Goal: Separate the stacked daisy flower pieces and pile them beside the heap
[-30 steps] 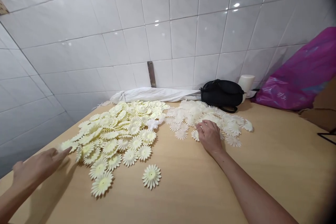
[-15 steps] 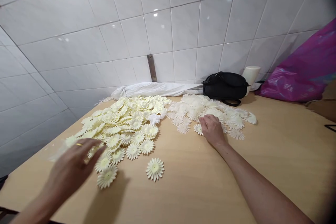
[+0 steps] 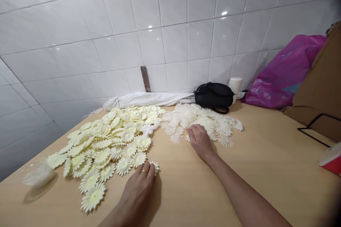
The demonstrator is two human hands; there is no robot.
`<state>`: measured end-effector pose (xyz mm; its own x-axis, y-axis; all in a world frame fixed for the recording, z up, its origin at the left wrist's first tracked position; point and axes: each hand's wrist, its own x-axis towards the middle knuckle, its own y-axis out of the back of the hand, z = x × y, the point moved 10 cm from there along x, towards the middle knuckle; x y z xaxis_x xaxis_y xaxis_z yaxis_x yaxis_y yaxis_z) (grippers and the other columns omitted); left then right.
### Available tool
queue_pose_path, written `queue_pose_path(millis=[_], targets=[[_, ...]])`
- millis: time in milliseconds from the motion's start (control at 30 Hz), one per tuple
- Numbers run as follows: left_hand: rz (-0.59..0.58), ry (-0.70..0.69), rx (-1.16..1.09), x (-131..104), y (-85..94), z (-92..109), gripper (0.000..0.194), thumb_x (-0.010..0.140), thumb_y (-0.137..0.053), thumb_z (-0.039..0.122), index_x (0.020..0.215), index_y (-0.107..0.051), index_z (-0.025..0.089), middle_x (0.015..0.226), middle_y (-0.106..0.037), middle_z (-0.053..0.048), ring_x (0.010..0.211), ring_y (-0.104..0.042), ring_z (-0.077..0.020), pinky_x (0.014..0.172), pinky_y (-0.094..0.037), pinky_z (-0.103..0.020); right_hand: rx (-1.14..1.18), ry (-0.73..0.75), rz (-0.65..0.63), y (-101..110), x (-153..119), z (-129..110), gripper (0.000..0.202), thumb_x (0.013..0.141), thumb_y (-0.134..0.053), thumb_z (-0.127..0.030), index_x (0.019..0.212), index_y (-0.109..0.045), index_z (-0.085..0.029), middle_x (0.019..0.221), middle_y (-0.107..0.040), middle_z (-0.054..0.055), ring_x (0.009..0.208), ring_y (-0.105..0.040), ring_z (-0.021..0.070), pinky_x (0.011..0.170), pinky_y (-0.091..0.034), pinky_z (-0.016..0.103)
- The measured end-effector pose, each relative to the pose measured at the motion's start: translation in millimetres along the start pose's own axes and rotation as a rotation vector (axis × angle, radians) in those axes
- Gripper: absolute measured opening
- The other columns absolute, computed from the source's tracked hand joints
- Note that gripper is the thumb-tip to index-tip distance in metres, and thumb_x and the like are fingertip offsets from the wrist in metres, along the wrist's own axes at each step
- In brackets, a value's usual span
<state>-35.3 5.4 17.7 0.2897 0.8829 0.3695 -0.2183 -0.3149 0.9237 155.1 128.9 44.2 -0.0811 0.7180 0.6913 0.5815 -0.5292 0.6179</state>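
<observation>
My left hand (image 3: 140, 186), a gold ring on one finger, is closed over a single pale yellow flower piece (image 3: 156, 167). The fingers hide most of this flower; its petals stick out past the fingertips. Left of it spreads a large pile of pale yellow flower pieces (image 3: 103, 143), with petals all round and small centre holes. My right hand (image 3: 200, 140) has its fingers curled together at the front of a whiter, sheerer pile of flower pieces (image 3: 202, 115). Petals show beside its fingertips, but what it pinches is hidden.
A clear plastic bag (image 3: 39, 176) lies at the table's left. Along the tiled wall are a white cloth (image 3: 149, 98), a black case (image 3: 214, 95) and a white bottle (image 3: 235, 88). A purple bag (image 3: 282, 74), cardboard (image 3: 314, 95) and black wire frame (image 3: 309, 128) stand right.
My left hand has moved right, from above the yellow pile down onto the lone flower piece, now largely covered. My right hand stays by the white pile. The view has shifted right.
</observation>
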Motion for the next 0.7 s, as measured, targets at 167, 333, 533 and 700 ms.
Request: queue_pose_path(millis=[167, 333, 533, 700], targets=[[-0.089, 0.325, -0.845, 52.4, -6.5, -8.8, 0.017, 0.078, -0.046, 0.028, 0.078, -0.056, 0.015, 0.068, -0.058, -0.003, 0.066, -0.055, -0.0157, 0.064, -0.044, -0.030, 0.392, 0.033, -0.042, 3.3, 0.8, -28.2, 0.025, 0.084, -0.038, -0.029, 0.079, -0.060, -0.017, 0.085, -0.059, 0.008, 0.083, -0.052, 0.0185, 0.077, -0.040, 0.032], [-0.190, 0.606, -1.886, 101.0, -50.9, 19.4, 0.017, 0.069, -0.060, 0.021, 0.083, -0.055, 0.011, 0.077, -0.061, -0.007, 0.065, -0.060, -0.0148, 0.067, -0.048, -0.029, 0.903, -0.284, -0.310, -24.6, -3.1, -18.6, 0.035, 0.083, -0.037, -0.044, 0.076, -0.057, -0.017, 0.071, -0.058, 0.002, 0.067, -0.052, 0.0145, 0.063, -0.042, 0.027], [-0.174, 0.619, -2.107, 108.5, -72.4, 31.8, 0.027, 0.071, -0.060, 0.035, 0.083, -0.057, 0.012, 0.065, -0.059, -0.003, 0.060, -0.058, -0.0124, 0.064, -0.050, -0.028, 0.922, -0.365, -0.344, -32.5, -7.2, -10.8, 0.029, 0.074, -0.051, -0.043, 0.063, -0.050, -0.017, 0.056, -0.046, -0.003, 0.052, -0.040, 0.0098, 0.047, -0.034, 0.022], [-0.132, 0.578, -1.944, 105.3, -78.7, 17.8, 0.034, 0.056, -0.073, 0.025, 0.082, -0.057, 0.012, 0.071, -0.061, -0.003, 0.056, -0.057, -0.0108, 0.054, -0.046, -0.023, 0.734, -0.301, -0.344, -27.0, -9.6, -26.1, 0.029, 0.079, -0.045, -0.038, 0.057, -0.044, -0.019, 0.052, -0.042, -0.004, 0.052, -0.040, 0.0105, 0.049, -0.033, 0.022]])
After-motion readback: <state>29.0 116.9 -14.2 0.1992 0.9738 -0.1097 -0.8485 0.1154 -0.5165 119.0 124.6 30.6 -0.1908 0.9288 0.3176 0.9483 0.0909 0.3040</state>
